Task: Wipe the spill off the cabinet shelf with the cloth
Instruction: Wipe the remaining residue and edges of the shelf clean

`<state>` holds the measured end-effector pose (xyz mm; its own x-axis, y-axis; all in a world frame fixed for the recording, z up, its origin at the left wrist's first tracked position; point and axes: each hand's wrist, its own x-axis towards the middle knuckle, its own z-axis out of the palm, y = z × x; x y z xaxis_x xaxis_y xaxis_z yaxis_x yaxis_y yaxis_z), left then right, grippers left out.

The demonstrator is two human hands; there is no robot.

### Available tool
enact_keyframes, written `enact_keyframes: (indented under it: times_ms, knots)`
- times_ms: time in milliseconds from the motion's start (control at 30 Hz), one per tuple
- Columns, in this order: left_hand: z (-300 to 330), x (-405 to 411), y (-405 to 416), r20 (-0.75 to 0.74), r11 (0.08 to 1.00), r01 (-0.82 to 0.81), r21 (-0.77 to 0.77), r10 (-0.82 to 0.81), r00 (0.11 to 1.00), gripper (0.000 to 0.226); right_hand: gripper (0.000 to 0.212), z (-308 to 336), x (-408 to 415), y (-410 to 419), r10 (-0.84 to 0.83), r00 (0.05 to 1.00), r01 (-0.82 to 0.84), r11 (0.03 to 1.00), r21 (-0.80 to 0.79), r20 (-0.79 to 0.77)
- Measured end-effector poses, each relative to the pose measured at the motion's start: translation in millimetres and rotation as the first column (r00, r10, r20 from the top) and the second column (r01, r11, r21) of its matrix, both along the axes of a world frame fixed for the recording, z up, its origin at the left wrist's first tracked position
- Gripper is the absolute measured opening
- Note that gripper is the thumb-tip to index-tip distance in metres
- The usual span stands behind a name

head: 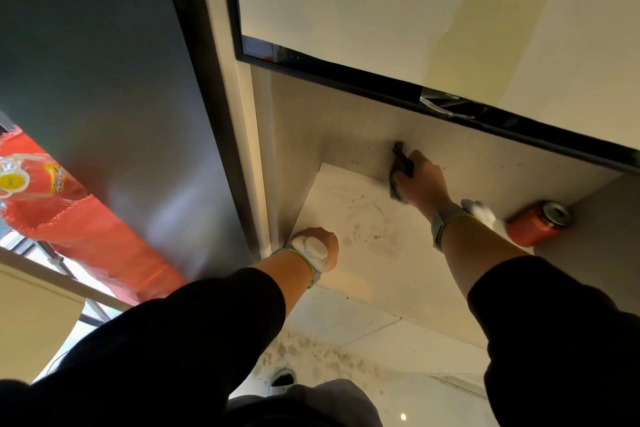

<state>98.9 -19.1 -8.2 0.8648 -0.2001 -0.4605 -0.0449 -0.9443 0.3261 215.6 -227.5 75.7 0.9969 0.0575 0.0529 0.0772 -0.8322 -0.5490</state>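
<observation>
The right hand (420, 180) grips a dark crumpled cloth (400, 166) against the smooth pale shelf (349, 198), at its speckled back edge. The left hand (320, 246) rests fisted at the shelf's front corner, holding nothing visible. A red cylindrical can (536, 224) lies on its side.

The pale shelf (363, 236) carries faint smears and dark specks across its middle. A red can (536, 224) lies on its side at the right end. At the far edge a dark cloth (398, 170) rests on it under the right hand (420, 180). The left hand (317, 248) rests at the near left corner.
</observation>
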Motion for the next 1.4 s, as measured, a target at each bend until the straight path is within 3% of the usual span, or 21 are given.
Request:
enact_keyframes:
  times_ms: [100,167,233,300,400,533,667,867,1100,1267,1400]
  knots:
    - [4.5,-0.5,0.4,0.015,1.0,-0.004,-0.001,0.005,1.0,0.043,0.021,-7.9,-12.7,2.7,0.06,0.998,-0.057,0.995,-0.086,0.033]
    - [5.8,-0.1,0.4,0.011,1.0,-0.007,0.003,0.006,1.0,0.042,0.039,-25.1,-32.6,9.6,0.159,0.977,-0.187,0.961,-0.203,-0.144]
    - [4.8,-0.1,1.2,-0.008,1.0,-0.019,-0.008,0.019,1.0,0.043,0.027,-44.8,-54.0,17.4,0.209,0.933,-0.3,0.902,-0.312,-0.292]
    - [4.2,-0.3,1.8,-0.016,1.0,-0.014,0.001,0.014,1.0,0.043,0.038,-58.8,-62.9,22.0,0.181,0.957,-0.249,0.914,-0.32,-0.226]
    - [5.5,-2.1,0.9,-0.02,1.0,0.001,0.005,0.0,1.0,0.043,0.027,-70.2,-55.7,24.6,0.143,0.986,-0.165,0.929,-0.33,-0.089]
    - [3.1,-4.7,3.1,-0.016,0.999,0.032,0.027,-0.031,0.999,0.04,0.063,-94.4,-50.4,29.9,0.082,0.952,-0.194,0.908,-0.371,-0.296]
    - [1.7,-6.4,5.6,0.008,0.998,0.051,0.039,-0.051,0.999,0.04,0.068,-115.5,-48.0,42.2,0.042,0.961,-0.166,0.877,-0.451,-0.272]
    - [2.0,-10.0,2.0,0.098,0.996,0.011,0.092,-0.02,0.995,0.034,0.078,-118.6,-12.5,77.9,0.045,0.967,-0.149,0.897,-0.416,-0.25]
    - [3.2,-5.6,-1.6,0.14,0.987,0.053,0.15,-0.074,0.987,0.026,0.067,-127.7,-62.2,75.4,0.257,0.956,-0.293,0.858,-0.422,-0.141]
    - [9.2,-2.3,-3.1,0.13,0.992,0.098,0.084,-0.108,0.986,0.025,0.066,-125.4,-102.2,61.1,0.266,0.958,-0.287,0.866,-0.41,-0.109]
    - [10.8,0.9,-3.6,0.025,0.992,0.099,0.079,-0.101,0.995,0.019,0.066,-125.1,-112.3,32.6,0.224,0.965,-0.259,0.872,-0.414,-0.134]
